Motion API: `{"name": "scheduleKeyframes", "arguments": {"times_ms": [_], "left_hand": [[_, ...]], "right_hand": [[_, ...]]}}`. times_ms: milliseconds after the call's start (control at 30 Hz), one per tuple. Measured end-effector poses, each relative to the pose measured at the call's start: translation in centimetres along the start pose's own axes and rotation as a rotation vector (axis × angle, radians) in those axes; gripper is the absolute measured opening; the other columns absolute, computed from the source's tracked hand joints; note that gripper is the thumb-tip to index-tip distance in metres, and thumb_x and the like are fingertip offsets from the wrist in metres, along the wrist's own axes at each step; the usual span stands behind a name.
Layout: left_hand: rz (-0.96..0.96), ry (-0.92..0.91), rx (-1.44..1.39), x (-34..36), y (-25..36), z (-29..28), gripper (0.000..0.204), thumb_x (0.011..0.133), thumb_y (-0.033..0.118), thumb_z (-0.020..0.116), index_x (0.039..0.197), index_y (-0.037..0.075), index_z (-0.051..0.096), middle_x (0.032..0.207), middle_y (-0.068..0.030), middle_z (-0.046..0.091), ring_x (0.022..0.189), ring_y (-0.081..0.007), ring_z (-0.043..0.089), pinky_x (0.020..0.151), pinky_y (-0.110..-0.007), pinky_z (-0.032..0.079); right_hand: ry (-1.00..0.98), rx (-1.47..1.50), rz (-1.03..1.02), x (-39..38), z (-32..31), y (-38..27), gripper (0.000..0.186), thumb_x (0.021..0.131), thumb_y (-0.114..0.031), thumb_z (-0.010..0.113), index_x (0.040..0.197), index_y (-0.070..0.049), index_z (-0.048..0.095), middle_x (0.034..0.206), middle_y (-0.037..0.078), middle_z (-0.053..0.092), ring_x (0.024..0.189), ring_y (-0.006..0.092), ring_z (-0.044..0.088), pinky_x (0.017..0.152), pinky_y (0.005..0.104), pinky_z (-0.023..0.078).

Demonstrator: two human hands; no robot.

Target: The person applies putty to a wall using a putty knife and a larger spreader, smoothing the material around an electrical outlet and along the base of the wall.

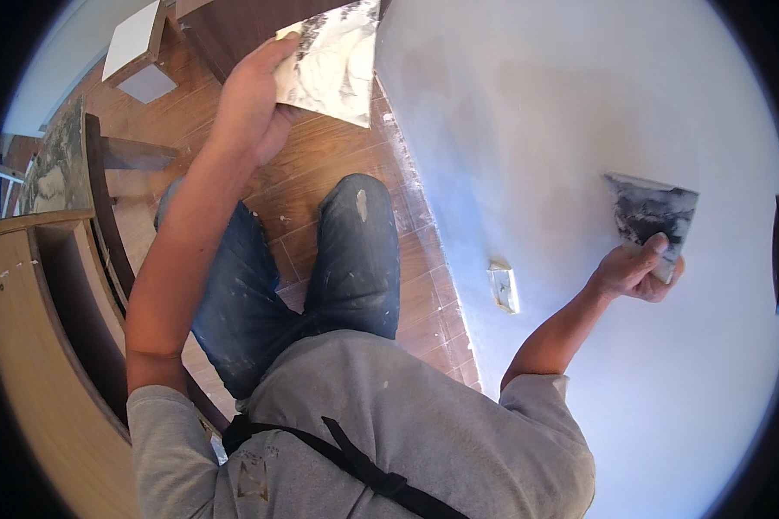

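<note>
My left hand grips the edge of a flat square board smeared with cream-white putty and dark marks. It is held up at the top middle, over the floor. On the right, my right hand is closed around the lower part of a putty knife. Its wide, dark blade is streaked with white and points up along the white wall. Whether the blade edge touches the wall I cannot tell.
A wall box with a pale rim sits low on the wall. Brown tiles cover the floor. To the left stand wooden furniture with an open compartment and a stained board. A white-topped box is at the far left.
</note>
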State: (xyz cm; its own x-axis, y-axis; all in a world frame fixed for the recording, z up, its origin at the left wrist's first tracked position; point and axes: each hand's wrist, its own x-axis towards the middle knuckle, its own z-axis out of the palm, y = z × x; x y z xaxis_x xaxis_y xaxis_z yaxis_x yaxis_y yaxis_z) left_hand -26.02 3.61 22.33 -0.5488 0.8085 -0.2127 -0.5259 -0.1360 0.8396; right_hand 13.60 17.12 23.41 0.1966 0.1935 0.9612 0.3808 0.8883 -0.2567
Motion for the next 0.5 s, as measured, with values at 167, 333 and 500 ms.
{"name": "scheduleKeyframes", "arguments": {"times_ms": [167, 333, 500], "left_hand": [[0.031, 0.026, -0.092, 1.2, 0.4, -0.5, 0.031, 0.099, 0.017, 0.048, 0.12, -0.006, 0.051, 0.112, -0.0146, 0.065, 0.1, -0.0192, 0.066, 0.087, -0.031, 0.056], [0.109, 0.074, 0.02, 1.3, 1.3, -5.5, 0.031, 0.099, 0.018, 0.049, 0.12, -0.005, 0.052, 0.114, -0.0131, 0.064, 0.099, -0.0184, 0.066, 0.087, -0.031, 0.055], [0.056, 0.141, 0.071, -1.0, 0.6, -7.4, 0.03, 0.099, 0.017, 0.048, 0.12, -0.004, 0.052, 0.113, -0.0116, 0.064, 0.098, -0.0175, 0.066, 0.085, -0.031, 0.055]], "right_hand": [[-0.159, -0.139, -0.234, -0.7, -2.1, 2.0, 0.036, 0.09, -0.024, 0.068, 0.071, 0.003, 0.054, 0.065, 0.006, 0.055, 0.055, 0.013, 0.047, 0.049, 0.0255, 0.037], [-0.024, -0.105, -0.241, -0.2, 0.1, 0.6, 0.041, 0.089, -0.03, 0.069, 0.067, -0.001, 0.05, 0.06, 0.002, 0.05, 0.054, 0.0099, 0.041, 0.049, 0.0241, 0.033], [-0.008, -0.107, -0.263, -0.7, 0.6, 0.5, 0.039, 0.089, -0.026, 0.07, 0.067, -0.003, 0.049, 0.06, -0.001, 0.049, 0.054, 0.0078, 0.039, 0.049, 0.0222, 0.031]]}}
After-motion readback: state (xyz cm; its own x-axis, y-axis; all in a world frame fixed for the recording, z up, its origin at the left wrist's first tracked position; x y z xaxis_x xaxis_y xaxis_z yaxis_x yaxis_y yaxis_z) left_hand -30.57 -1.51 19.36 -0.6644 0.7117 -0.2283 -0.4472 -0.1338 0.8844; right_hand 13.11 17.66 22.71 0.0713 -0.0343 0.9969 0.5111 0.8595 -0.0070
